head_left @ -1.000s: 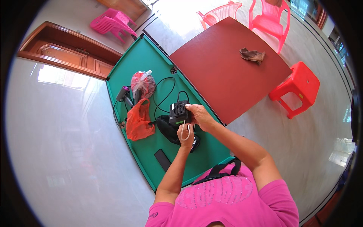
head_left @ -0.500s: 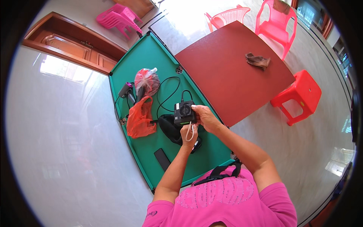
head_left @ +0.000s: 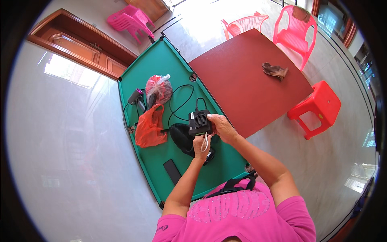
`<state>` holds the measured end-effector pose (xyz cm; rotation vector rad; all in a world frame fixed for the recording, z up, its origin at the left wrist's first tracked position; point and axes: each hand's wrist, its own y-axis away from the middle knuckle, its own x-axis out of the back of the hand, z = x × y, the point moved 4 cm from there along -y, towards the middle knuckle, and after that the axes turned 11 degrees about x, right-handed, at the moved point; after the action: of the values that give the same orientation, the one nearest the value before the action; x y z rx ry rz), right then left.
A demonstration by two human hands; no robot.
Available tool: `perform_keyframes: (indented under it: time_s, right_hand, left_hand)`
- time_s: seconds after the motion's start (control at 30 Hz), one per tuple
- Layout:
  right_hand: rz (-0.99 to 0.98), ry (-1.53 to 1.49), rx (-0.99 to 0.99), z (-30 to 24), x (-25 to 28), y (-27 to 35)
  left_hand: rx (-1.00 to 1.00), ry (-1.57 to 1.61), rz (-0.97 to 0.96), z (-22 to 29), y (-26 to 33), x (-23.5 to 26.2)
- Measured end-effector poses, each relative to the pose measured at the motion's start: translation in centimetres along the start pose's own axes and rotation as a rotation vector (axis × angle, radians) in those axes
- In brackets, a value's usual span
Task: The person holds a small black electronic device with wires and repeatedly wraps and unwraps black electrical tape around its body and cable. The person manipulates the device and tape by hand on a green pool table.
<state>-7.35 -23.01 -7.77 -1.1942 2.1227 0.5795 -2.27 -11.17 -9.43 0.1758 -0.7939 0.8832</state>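
Observation:
Over the green pool table I hold a black box with a round fan grille. My right hand is closed on its right side, thumb on the top face. At its near edge is my left hand, fingers closed; a looped white cable comes out there. Whether these fingers grip the box or the cable's plug, I cannot tell. A black cord enters the box's far side. Beneath lies a black soft-looking object, partly hidden by the box and my left hand.
Left on the table are an orange-red plastic bag, a clear bag with something red inside and a grey hair dryer. A flat black slab lies nearer. Beside stands a reddish-brown table with a brown cloth, and a red stool.
The view has shifted slightly. Both hands keep their hold, and the box sits much as before, with its grille still facing up.

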Motion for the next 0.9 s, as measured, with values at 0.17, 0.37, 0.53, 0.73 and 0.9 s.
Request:
perform_keyframes:
  time_s: [0.17,0.37,0.53,0.73,0.9]
  right_hand:
    - [-0.018,0.025,0.013,-0.7,-0.4,0.3]
    - [-0.051,0.041,0.008,-0.3,-0.1,0.4]
    - [-0.06,0.029,0.015,-0.6,-0.1,0.6]
    - [-0.103,0.058,0.019,-0.9,-0.3,0.7]
    - [-0.085,0.066,0.012,-0.9,-0.1,0.7]
  left_hand:
    - [-0.058,-0.013,0.054,-0.9,0.2,-0.4]
    - [0.034,-0.059,-0.046,-2.2,0.1,-1.1]
    - [0.027,-0.05,-0.067,-1.9,-0.1,-1.5]
    - [-0.05,-0.073,0.001,-2.6,-0.2,-2.0]
    - [-0.026,-0.102,-0.013,-3.9,0.1,-2.6]
